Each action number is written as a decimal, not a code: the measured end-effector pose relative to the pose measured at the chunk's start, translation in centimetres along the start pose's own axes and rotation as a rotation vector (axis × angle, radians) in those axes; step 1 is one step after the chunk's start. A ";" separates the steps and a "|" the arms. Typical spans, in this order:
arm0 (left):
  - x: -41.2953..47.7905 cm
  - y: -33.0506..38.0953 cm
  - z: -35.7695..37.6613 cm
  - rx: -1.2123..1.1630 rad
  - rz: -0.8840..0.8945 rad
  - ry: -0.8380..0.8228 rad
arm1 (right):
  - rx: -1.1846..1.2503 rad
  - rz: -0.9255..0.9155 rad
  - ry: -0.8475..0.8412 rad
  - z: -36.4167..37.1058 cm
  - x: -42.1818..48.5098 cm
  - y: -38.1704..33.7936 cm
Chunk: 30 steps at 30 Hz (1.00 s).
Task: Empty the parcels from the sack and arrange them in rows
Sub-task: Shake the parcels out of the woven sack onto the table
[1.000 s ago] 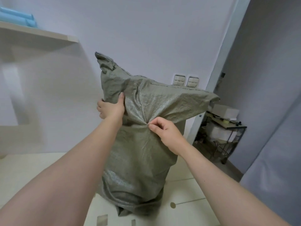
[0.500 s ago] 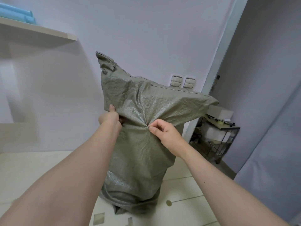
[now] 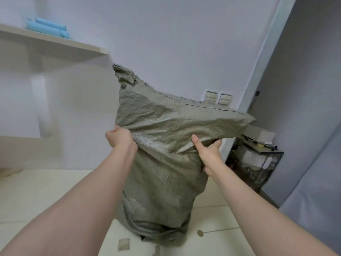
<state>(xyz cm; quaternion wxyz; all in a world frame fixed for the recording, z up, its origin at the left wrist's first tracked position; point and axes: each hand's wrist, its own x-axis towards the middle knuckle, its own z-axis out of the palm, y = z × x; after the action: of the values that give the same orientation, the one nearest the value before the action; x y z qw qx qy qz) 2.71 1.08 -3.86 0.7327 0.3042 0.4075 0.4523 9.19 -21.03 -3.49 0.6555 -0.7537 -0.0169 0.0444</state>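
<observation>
Directly ahead of the person, the grey-green woven plastic sack [image 3: 166, 172] stands on the pale tiled floor [image 3: 46, 191], its long axis near vertical and its stitched seam uppermost (so the mouth is probably the bunched lower end). The left hand [image 3: 120, 138] clenches fabric at the sack's left edge. The right hand [image 3: 207, 150] clamps a fold at the right, thumb on the near face. Both grip at similar height, equally near. No parcels are visible; a straight upward lift should release them.

Head-worn view, forward and down, close over sack [image 3: 162, 163].
</observation>
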 end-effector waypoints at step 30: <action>2.6 13.0 -1.2 0.392 0.178 -0.132 | 0.151 -0.033 -0.015 5.9 6.7 -10.3</action>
<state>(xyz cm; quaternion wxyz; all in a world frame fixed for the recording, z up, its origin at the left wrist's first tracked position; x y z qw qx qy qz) -3.07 8.79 5.31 0.6418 0.5046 0.4103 0.4063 15.70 -13.21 5.63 0.7109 -0.7015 -0.0310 0.0402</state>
